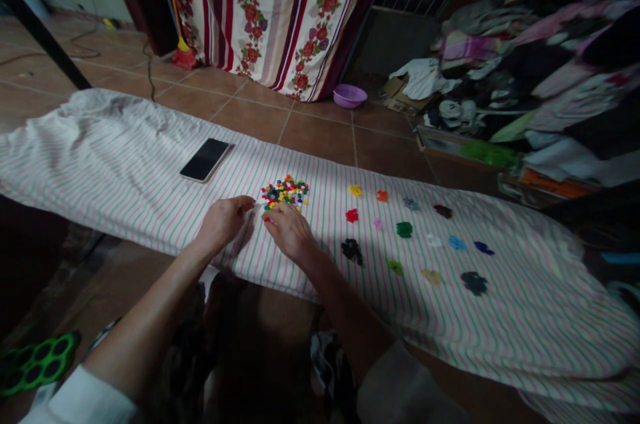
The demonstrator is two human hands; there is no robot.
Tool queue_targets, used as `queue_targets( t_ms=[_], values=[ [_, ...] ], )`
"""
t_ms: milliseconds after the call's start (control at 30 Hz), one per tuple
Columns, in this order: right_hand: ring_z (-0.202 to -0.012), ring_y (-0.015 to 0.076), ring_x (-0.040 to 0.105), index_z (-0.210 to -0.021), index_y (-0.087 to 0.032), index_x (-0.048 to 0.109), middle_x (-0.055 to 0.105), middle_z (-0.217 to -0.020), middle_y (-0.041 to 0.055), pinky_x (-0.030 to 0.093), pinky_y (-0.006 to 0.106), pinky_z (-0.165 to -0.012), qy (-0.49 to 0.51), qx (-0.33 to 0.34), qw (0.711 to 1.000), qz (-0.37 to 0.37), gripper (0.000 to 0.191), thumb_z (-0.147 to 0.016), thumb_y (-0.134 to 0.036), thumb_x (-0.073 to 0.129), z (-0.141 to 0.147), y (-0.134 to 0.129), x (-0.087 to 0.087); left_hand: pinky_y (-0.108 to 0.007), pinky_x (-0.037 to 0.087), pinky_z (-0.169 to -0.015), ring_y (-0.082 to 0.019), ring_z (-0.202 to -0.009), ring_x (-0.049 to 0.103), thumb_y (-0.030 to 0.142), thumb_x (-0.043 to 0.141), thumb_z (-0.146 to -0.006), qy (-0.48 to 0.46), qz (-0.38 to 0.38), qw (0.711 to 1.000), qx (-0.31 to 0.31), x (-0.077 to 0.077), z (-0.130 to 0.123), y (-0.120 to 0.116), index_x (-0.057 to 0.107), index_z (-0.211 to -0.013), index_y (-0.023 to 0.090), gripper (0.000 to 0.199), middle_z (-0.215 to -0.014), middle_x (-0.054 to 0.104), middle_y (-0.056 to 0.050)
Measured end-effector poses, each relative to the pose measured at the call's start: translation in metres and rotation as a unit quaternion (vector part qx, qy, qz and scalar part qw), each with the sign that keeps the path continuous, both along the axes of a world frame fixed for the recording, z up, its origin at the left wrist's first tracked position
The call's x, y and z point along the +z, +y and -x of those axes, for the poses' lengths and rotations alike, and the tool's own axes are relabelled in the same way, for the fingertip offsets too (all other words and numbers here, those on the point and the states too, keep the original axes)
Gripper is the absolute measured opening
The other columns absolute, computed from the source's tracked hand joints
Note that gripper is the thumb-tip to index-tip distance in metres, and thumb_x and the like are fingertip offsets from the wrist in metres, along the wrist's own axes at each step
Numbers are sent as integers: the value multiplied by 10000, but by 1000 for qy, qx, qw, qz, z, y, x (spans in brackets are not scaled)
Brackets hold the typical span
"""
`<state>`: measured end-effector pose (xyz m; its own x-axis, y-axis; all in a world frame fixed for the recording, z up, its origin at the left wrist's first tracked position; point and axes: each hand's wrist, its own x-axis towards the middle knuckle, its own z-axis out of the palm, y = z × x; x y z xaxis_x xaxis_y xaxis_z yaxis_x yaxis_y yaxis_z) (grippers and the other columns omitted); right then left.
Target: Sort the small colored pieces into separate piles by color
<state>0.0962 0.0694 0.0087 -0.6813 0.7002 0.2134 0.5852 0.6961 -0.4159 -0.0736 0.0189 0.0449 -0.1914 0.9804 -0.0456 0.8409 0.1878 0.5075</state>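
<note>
Multicoloured small plastic beads [285, 192] lie heaped just ahead of the right fingers [269, 216], bunched at the heap's edge, pinch unclear; left fingers [247, 205] slightly apart, just beside; a stray brush could push beads across the striped cotton cloth [100, 151] into the colour-sorted clusters [404, 229] rightward.
</note>
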Motion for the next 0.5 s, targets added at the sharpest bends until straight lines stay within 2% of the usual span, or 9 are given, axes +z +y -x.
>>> queue_targets(
  t_ms=[133,267,400,500],
  values=[
    [-946,187,551,-977,-221,681,606,-970,56,442,311,-855,41,8,999,-1,163,-930,-209,525,-4,4,2,-222,508,-763,-148,-853,700,172,435,-887,15,14,1000,5,0,1,-1,661,-1177,215,371,-1038,747,-48],
    [-942,186,564,-980,-214,662,630,-952,53,439,308,-882,75,-13,997,-14,174,-928,-201,497,-16,14,7,-226,493,-734,-154,-817,698,224,433,-909,32,34,999,7,3,-1,0,665,-1175,206,354,-1016,748,-64],
    [-947,188,586,-970,-206,658,646,-958,60,446,293,-875,96,-50,994,-14,190,-899,-176,485,-36,26,16,-262,479,-739,-200,-845,697,310,443,-918,93,46,995,1,5,-5,-1,687,-1142,213,346,-964,751,-87],
    [-897,189,604,-969,-198,669,661,-964,68,462,294,-842,97,-108,989,-8,217,-862,-159,485,-57,38,22,-277,470,-731,-221,-875,695,336,414,-924,134,40,990,5,6,-7,-2,683,-1141,233,360,-951,751,-83]
  ],
)
